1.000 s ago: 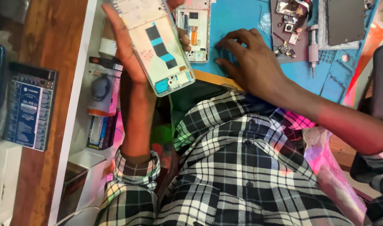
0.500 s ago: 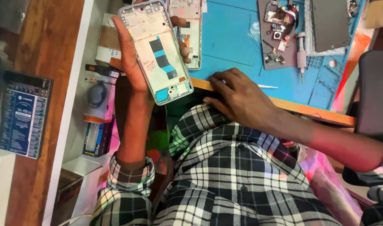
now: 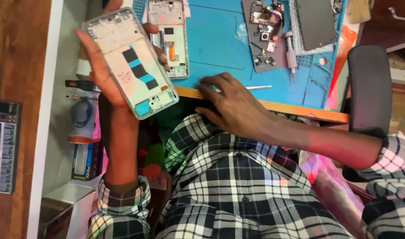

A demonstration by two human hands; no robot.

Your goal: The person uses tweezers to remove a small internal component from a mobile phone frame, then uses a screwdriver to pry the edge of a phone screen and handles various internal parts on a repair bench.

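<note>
Wood-brown flooring or board runs down the far left of the frame, and on it at the lower left we see a dark blue box point(image 3: 3, 152). Just right of that, along a pale shelf, a grey-capped bottle point(image 3: 82, 118) lies with a darker blue carton point(image 3: 83, 161) below it. In the upper left we hold an opened phone frame point(image 3: 132, 62) up off the worktop, tilted, its inner side facing us with black and light blue strips down its middle. Our left hand point(image 3: 106, 73) grips it from behind, thumb along its left edge and fingers point(image 3: 160, 55) curled round its right edge, clamped on the frame. Right behind it, at the top centre, a second opened phone body point(image 3: 170, 37) lies flat on the blue mat point(image 3: 220, 40). Our right hand point(image 3: 235, 106) rests at the near edge of the worktop in the middle of the frame, fingers loosely spread and holding nothing, fingertips on the mat. Just beside them lies a thin metal tool point(image 3: 257, 87). Further right, at the top, sit a grey tray of small parts point(image 3: 266, 40), a screwdriver point(image 3: 291, 53) and a dark flat panel point(image 3: 317, 22). A black chair back point(image 3: 368, 86) stands at the right edge.
</note>
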